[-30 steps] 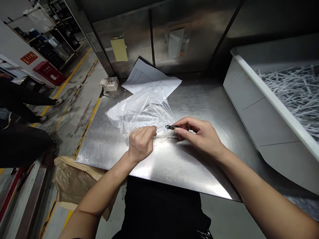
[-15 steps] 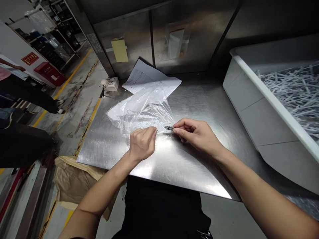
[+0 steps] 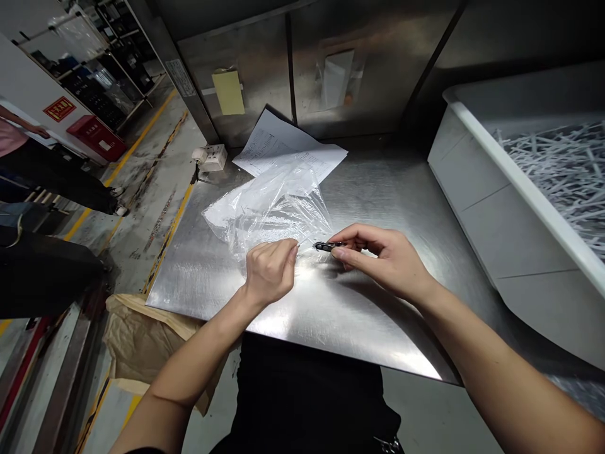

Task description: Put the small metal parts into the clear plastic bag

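My left hand (image 3: 271,270) is closed in a pinch above the steel table, its back toward me. A tiny tip pokes out at its fingertips, too small to make out. Close by on the right, my right hand (image 3: 385,257) grips what looks like a small dark nail clipper (image 3: 324,246) between thumb and fingers, its jaws pointing left at the left fingertips. A small gap separates the clipper from the left hand. Just behind both hands lies a crumpled clear plastic bag (image 3: 278,211), holding small pale pieces that I cannot tell apart.
Printed sheets of paper (image 3: 283,142) lie under the bag's far side. At right stands a large white bin (image 3: 477,183) holding many thin white plastic strips (image 3: 562,170). A power socket block (image 3: 213,157) sits on the far left corner. Below the left edge is a brown paper bag (image 3: 142,347).
The right hand has turned the clipper slightly, and more of its length now shows. The left hand has stayed nearly still. The view has shifted a little.
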`<state>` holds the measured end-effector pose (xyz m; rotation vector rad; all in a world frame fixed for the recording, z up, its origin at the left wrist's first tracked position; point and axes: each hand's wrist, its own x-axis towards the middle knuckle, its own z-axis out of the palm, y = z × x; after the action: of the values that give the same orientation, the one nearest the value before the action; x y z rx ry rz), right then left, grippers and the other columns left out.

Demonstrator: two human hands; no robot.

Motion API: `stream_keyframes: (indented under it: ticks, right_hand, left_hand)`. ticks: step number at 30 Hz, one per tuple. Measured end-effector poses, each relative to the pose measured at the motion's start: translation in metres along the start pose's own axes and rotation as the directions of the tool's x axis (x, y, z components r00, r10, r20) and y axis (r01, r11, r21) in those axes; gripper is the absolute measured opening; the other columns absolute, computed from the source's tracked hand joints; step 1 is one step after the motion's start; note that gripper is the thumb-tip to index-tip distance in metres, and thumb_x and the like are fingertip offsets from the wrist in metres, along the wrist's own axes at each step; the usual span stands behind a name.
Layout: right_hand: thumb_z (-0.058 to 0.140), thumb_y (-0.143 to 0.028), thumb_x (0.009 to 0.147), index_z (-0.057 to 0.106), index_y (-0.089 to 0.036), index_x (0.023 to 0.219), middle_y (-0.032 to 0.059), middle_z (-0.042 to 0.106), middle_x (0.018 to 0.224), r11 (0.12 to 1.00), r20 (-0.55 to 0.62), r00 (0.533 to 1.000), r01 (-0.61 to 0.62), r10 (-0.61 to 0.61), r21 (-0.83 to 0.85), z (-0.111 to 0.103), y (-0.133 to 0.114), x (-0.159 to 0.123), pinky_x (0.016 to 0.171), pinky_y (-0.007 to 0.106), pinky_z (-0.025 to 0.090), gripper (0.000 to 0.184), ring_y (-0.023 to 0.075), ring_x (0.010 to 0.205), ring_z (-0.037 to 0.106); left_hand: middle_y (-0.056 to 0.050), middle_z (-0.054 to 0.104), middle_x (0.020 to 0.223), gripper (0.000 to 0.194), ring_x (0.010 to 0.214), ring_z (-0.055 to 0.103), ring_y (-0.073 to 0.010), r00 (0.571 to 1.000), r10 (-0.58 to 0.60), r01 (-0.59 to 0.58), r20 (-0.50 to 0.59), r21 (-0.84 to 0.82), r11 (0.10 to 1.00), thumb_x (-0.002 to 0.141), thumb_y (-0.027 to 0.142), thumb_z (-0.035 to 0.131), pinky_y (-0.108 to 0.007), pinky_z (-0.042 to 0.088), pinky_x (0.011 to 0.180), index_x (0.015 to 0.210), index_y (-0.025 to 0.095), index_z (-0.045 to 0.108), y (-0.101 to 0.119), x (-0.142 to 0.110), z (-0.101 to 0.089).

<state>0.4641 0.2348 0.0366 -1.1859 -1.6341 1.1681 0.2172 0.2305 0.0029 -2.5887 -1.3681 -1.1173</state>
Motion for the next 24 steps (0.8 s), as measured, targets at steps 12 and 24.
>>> stream_keyframes:
  ticks: [12, 24]
  right_hand:
    - [0.078, -0.049, 0.096, 0.079, -0.022, 0.099, 0.0032, 0.072, 0.073, 0.999, 0.025, 0.999, -0.031, 0.031, 0.028, 0.004, 0.003, -0.001, 0.061, 0.034, 0.051, 0.028, 0.0205, 0.065, 0.065]
    - [0.079, -0.054, 0.094, 0.074, -0.019, 0.091, -0.0002, 0.06, 0.062, 0.977, 0.07, 0.987, -0.155, 0.146, 0.143, 0.008, 0.011, 0.002, 0.051, 0.029, 0.038, 0.036, 0.0153, 0.054, 0.053]
  left_hand:
    - [-0.001, 0.072, 0.074, 0.018, 0.058, 0.061, -0.0129, 0.997, 0.07, -0.066, -0.027, 0.103, 0.992, 0.104, 0.016, 0.051, -0.033, 0.037, 0.059, 0.096, 0.018, 0.067, 0.0, -0.001, 0.001]
    - [0.001, 0.068, 0.068, 0.019, 0.058, 0.062, -0.0134, 0.994, -0.058, 0.057, 0.095, 0.012, 0.998, 0.103, 0.021, 0.053, -0.03, 0.035, 0.056, 0.089, 0.02, 0.066, 0.0, -0.001, 0.001]
